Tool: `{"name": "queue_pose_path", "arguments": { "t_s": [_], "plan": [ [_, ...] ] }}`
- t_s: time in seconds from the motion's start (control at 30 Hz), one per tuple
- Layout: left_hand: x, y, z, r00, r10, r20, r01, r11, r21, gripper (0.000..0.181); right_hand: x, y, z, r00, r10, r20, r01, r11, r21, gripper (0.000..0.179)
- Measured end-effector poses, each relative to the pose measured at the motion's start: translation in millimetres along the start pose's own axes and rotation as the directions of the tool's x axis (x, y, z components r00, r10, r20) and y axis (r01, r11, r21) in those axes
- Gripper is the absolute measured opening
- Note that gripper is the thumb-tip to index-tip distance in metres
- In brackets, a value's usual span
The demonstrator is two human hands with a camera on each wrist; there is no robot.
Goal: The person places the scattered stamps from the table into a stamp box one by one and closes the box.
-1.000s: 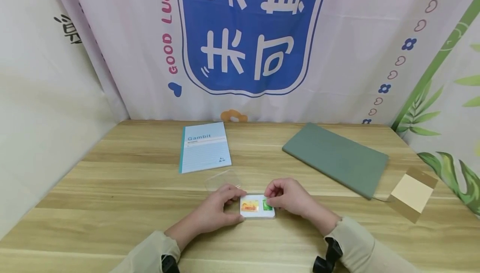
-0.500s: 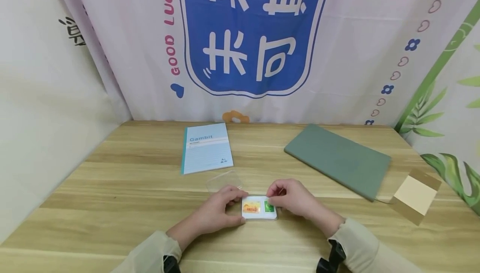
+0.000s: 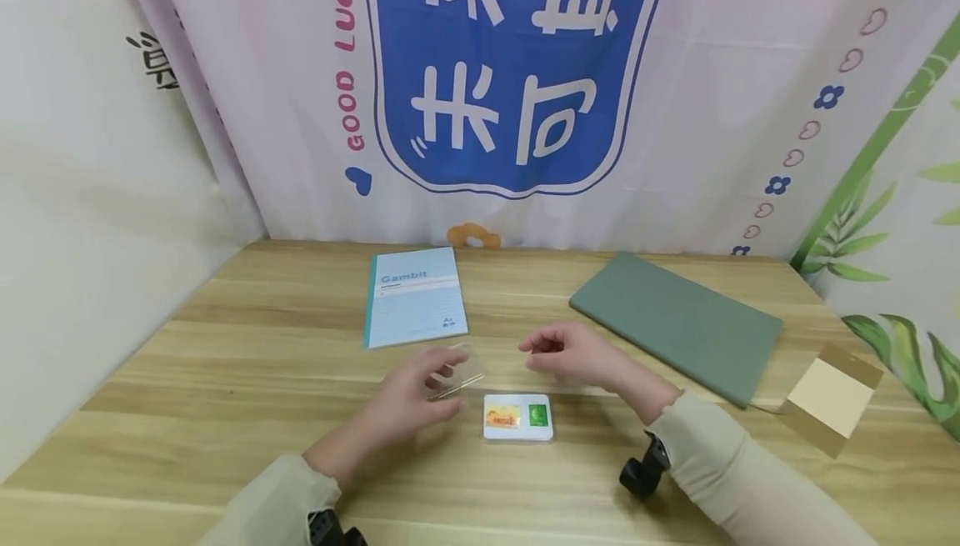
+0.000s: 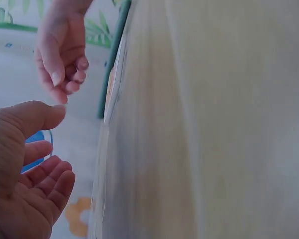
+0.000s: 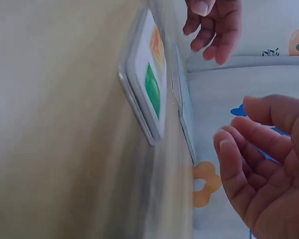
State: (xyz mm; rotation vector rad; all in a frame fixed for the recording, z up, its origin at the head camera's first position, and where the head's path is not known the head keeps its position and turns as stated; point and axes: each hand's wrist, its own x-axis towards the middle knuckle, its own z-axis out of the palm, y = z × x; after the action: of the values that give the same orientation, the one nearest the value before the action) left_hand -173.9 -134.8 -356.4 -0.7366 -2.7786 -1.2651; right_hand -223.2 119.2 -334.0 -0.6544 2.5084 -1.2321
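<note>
A flat white rectangular piece with rounded corners (image 3: 517, 434) lies on the table, an orange-yellow sticker (image 3: 502, 417) on its left part and a green one (image 3: 538, 415) on its right. In the right wrist view a thin clear layer shows under its edge. My left hand (image 3: 408, 403) hovers to its left with fingers loosely bent and nothing between them. Behind those fingers, partly covered by them, lies a clear plastic cover (image 3: 469, 365). My right hand (image 3: 576, 353) is above and behind the white piece, fingers loosely curled and holding nothing.
A light blue Gambit notebook (image 3: 416, 300) lies at the back left. At the back right is a dark green flat notebook or board (image 3: 678, 321), with a cream and brown card (image 3: 828, 396) beside it. A printed curtain (image 3: 300, 112) hangs behind the wooden table (image 3: 225, 413).
Both hands have let go of the white piece. My left hand has drawn back to the left toward the clear cover; my right hand has risen away from the green sticker.
</note>
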Motion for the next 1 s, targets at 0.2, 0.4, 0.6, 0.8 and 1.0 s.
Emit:
{"name": "queue_pose_path", "arguments": {
  "t_s": [0.2, 0.4, 0.6, 0.8, 1.0],
  "plan": [
    [-2.7, -8.7, -13.4, 0.987, -0.149, -0.065, 0.149, 0.989, 0.0, 0.058, 25.1, -10, -4, 0.991, -0.059, 0.119, 0.078, 0.983, -0.167, 0.036],
    [-5.2, -13.7, -17.5, 0.972, -0.223, -0.068, 0.224, 0.975, 0.004, 0.065, 43.0, -17, 1, 0.963, -0.103, 0.248, 0.177, 0.937, -0.301, 0.044],
    [-6.2, -21.1, -20.0, 0.971, -0.235, -0.056, 0.236, 0.971, 0.027, 0.069, 56.9, -20, 13, 0.946, -0.062, 0.317, 0.183, 0.911, -0.369, 0.057],
    [-6.1, -29.6, -21.4, 0.971, -0.235, -0.038, 0.237, 0.969, 0.07, 0.07, 68.4, -23, 22, 0.939, -0.026, 0.342, 0.177, 0.89, -0.421, 0.063],
    [-2.7, -32.9, -21.6, 0.979, -0.201, -0.017, 0.202, 0.97, 0.137, 0.063, 77.2, -27, 28, 0.932, -0.016, 0.362, 0.182, 0.884, -0.431, 0.07]
  ]
}}
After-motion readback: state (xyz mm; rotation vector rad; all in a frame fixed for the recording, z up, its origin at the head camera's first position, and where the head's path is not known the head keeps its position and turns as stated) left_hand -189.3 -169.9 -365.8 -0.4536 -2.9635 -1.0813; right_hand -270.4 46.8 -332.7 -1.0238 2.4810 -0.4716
